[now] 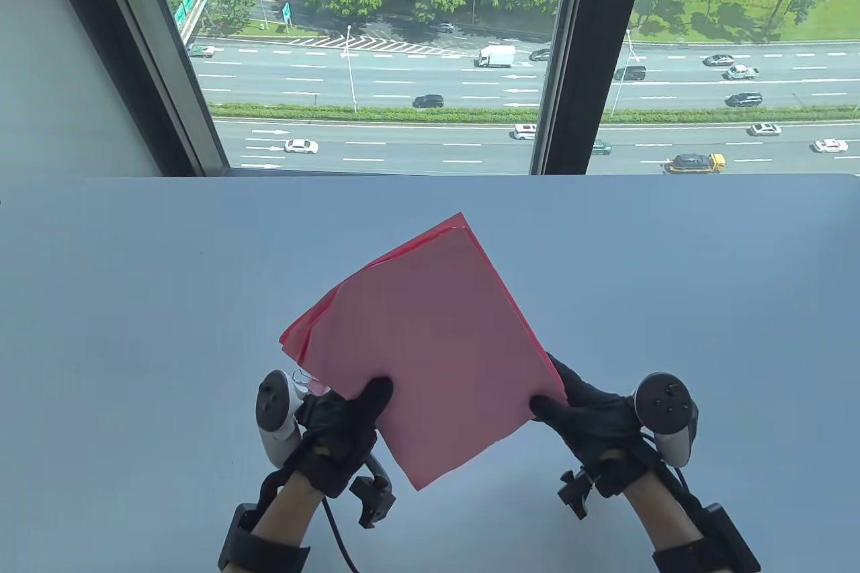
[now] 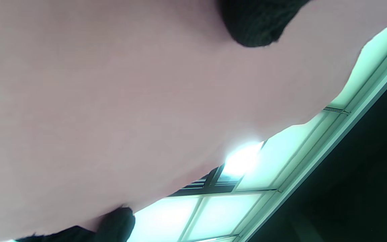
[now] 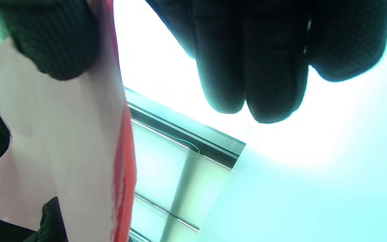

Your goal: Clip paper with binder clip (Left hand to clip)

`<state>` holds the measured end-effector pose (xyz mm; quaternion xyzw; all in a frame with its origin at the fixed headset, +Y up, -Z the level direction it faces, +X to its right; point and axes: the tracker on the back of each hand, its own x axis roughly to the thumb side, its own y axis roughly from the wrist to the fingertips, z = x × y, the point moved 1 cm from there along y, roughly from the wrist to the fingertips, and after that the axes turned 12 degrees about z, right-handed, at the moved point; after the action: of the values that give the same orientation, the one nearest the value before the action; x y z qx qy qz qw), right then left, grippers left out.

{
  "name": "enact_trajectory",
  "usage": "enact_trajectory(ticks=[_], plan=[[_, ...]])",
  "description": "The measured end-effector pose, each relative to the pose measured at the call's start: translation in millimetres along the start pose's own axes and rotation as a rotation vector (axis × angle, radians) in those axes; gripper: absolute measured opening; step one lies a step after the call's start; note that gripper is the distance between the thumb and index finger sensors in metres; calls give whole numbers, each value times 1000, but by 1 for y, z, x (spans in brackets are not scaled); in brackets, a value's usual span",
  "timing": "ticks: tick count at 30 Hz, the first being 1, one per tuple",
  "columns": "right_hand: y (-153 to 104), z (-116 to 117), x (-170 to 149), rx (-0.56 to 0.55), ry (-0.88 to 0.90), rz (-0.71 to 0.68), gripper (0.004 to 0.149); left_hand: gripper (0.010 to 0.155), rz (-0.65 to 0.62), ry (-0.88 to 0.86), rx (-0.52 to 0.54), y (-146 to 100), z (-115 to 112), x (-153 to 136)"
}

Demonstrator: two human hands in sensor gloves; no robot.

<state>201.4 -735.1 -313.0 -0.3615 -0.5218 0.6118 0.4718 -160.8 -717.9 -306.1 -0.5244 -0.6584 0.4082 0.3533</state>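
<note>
A: Paper status?

B: Stack of pink sheets [image 1: 430, 344], several layers, edges fanned unevenly at top and left corners. Held tilted above the pale worktop [image 1: 134, 304], diamond-wise, one corner pointing to the window [image 1: 376, 49], one corner down toward the wrists. Brighter red edge showing along the stack in right wrist view [image 3: 124, 161]; broad face washed-out pink there and in left wrist view [image 2: 113, 101].

A: Grip, left?

B: Left hand [image 1: 339, 428] pinching the lower-left edge, thumb on top of the sheets, other fingers hidden beneath. Left wrist view: one gloved fingertip [image 2: 257, 23] pressed on the paper face at top, another dark glove bit at the bottom edge.

A: Clip?

B: Thin wire loop and a pale bit [image 1: 309, 381] just beside the left hand at the paper's edge. Probably the binder clip, too small to confirm. Cannot tell whether on the paper.

A: Right?

B: Right hand [image 1: 591, 415] gripping the lower-right edge, thumb on top, fingers behind. Right wrist view: thumb [image 3: 49, 40] pressing the sheets at left, three fingers [image 3: 264, 67] hanging apart from the paper against bright glare.

A: Containers?

B: None seen. Trackers strapped on both hands, white on left [image 1: 275, 415], dark-faced on right [image 1: 665, 408].
</note>
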Motion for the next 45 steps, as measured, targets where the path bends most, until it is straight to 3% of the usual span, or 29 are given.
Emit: enact_trajectory(ticks=[8, 11, 13, 19, 22, 28, 33, 45], plan=[[-9, 8, 8, -37, 96, -2, 96, 51, -40, -62, -45, -1, -7, 2], [-11, 16, 12, 15, 155, -4, 94, 51, -55, -122, -86, -1, -14, 3], [-12, 22, 13, 84, 188, -6, 87, 51, -50, -140, -106, -2, -18, 1], [-15, 34, 23, 138, 191, -80, 61, 52, -7, -100, -172, 0, -28, -7], [-15, 30, 23, 119, 206, -87, 51, 53, 19, -72, -152, -1, -30, -10], [-15, 20, 23, 42, 257, -103, 47, 53, 65, 23, -171, -1, -34, -13], [-13, 15, 24, 29, 221, -97, 44, 53, 63, 107, -98, -1, -24, -10], [0, -10, 8, 95, 124, -13, 44, 54, 32, 48, 154, -2, 27, -4]])
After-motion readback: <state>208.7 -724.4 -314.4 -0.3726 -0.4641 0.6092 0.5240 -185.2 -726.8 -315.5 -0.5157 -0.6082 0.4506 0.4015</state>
